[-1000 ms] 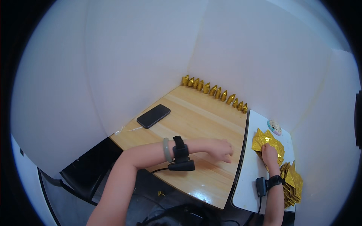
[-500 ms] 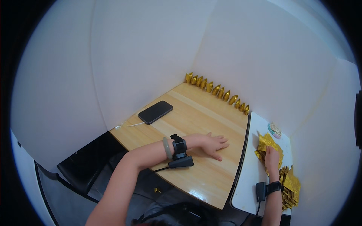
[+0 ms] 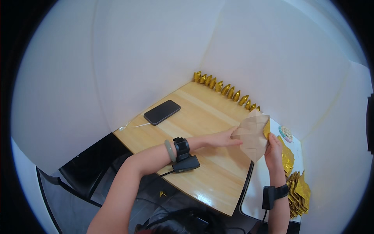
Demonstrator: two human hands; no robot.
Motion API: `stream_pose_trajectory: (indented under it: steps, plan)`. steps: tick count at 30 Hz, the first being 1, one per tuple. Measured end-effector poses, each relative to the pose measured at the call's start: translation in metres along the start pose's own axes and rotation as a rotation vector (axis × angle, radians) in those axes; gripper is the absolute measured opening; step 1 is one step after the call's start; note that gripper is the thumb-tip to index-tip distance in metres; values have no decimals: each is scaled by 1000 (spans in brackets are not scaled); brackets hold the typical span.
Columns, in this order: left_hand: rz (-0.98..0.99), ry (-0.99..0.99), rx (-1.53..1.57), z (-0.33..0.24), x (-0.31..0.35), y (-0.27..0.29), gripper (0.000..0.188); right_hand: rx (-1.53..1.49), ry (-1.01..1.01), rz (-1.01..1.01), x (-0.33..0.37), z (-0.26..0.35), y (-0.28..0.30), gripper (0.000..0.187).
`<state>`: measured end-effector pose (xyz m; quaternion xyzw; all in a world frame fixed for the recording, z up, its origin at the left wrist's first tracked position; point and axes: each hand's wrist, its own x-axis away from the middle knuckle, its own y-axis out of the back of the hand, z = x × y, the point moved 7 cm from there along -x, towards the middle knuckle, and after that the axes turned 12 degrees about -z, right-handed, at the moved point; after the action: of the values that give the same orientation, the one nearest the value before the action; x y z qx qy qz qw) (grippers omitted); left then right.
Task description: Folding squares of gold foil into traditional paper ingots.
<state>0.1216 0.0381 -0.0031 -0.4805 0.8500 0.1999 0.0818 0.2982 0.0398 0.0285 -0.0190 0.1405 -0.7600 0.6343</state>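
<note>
A creased sheet of gold foil paper point(image 3: 253, 134) is raised above the right side of the wooden table, its dull beige back showing and a gold fold at its right edge. My right hand point(image 3: 274, 150) pinches that right edge. At the opposite edge, my left hand point(image 3: 230, 138) grips the sheet, with some fingers hidden behind it. Beside my right wrist, a fanned pile of gold foil pieces point(image 3: 299, 195) lies on the white side table, and more gold foil point(image 3: 287, 158) lies just past the right hand.
Folded gold foil pieces point(image 3: 225, 89) stand in a row along the wooden table's point(image 3: 194, 163) back edge. A dark phone point(image 3: 162, 112) with a white cable lies left. A round pastel object point(image 3: 285, 133) sits on the white table point(image 3: 255, 187). A gold scrap point(image 3: 163, 193) is on the floor.
My right hand has lifted a foil sheet from the white table and brought it left. My left hand has risen from the tabletop, moved right and taken the sheet's other edge.
</note>
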Motion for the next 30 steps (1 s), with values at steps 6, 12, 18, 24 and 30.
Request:
stream_pose_trajectory:
  steps: [6,12,18,24,30]
  plan:
    - [-221,118,362,23,-12,27,57,-87,-178,12,22,-31,-19,44]
    - [5,196,-58,26,-6,32,54,186,-250,88,17,-38,5,52]
    - [-234,-184,-703,18,-2,39,53,514,-41,219,32,-36,-8,45]
    - [82,-136,-463,21,0,10,46,497,-95,246,35,-44,-8,37]
    - [86,-290,-633,19,5,7,43,622,8,382,39,-45,-14,41]
